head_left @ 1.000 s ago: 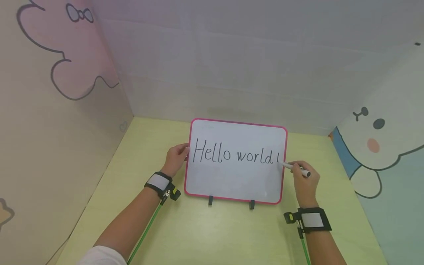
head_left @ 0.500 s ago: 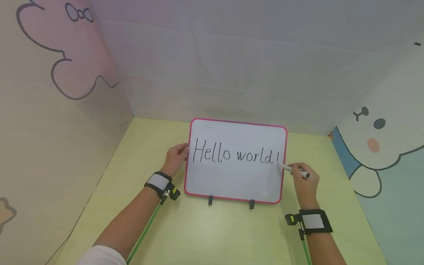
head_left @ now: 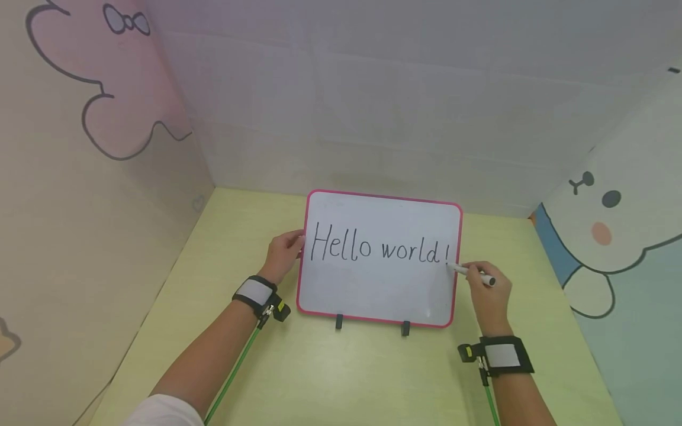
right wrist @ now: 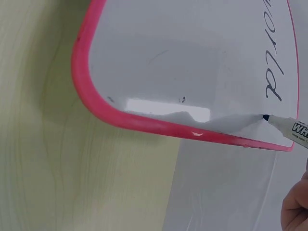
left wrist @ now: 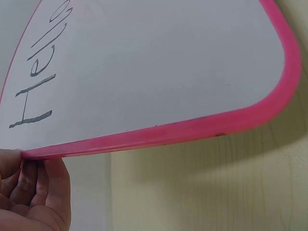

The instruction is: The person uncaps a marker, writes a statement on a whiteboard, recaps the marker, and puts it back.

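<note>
Right hand (head_left: pixel 489 293) gripping white marker (head_left: pixel 473 274), having just dotted the "!"; left hand (head_left: pixel 282 255) still steadying pink-framed whiteboard (head_left: pixel 379 293), frame centre.

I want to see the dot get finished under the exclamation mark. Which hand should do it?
The right hand, probably. It holds the marker, whose tip sits at the whiteboard just below the exclamation mark. The left hand grips the board's left edge, steadying it.
</note>
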The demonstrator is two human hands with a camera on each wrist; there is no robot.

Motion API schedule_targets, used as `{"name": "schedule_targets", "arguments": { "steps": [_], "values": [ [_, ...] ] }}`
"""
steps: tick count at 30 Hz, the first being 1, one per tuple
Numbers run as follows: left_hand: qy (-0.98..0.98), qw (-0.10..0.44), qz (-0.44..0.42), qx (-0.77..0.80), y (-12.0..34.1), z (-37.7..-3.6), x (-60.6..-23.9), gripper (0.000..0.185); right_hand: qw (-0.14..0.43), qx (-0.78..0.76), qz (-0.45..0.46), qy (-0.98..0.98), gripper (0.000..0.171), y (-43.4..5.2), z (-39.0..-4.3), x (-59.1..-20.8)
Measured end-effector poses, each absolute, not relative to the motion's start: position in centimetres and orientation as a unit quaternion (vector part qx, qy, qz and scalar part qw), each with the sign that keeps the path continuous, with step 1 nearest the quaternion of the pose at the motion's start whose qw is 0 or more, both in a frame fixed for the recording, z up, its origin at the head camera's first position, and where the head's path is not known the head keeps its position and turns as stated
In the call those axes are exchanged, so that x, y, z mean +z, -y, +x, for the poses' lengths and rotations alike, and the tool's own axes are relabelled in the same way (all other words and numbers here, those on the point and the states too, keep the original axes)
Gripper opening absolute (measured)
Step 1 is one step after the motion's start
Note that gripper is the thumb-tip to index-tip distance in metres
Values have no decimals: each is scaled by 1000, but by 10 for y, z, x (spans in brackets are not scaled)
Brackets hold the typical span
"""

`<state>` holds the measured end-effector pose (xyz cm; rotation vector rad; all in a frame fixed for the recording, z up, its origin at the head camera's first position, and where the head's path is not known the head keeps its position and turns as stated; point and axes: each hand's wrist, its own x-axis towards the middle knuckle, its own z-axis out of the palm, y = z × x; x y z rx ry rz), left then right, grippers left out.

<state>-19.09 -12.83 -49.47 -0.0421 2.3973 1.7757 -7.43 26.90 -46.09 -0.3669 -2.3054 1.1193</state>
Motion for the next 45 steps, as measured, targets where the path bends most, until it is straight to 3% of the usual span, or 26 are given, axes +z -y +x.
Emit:
{"name": "schedule_targets", "arguments": {
  "steps": [22, 39, 45],
  "values": [
    [-799, 85, -23, 594, 127, -191, -494, 40, 280, 445, -138, 840, 19, -270, -72, -459],
    [-798, 83, -6, 597, 131, -188, -488, 38, 293, 467, -85, 830, 19, -259, -60, -446],
    [-847, 45, 35, 528, 149, -178, -479, 38, 280, 495, -82, 819, 19, -258, -49, -440]
  ]
}}
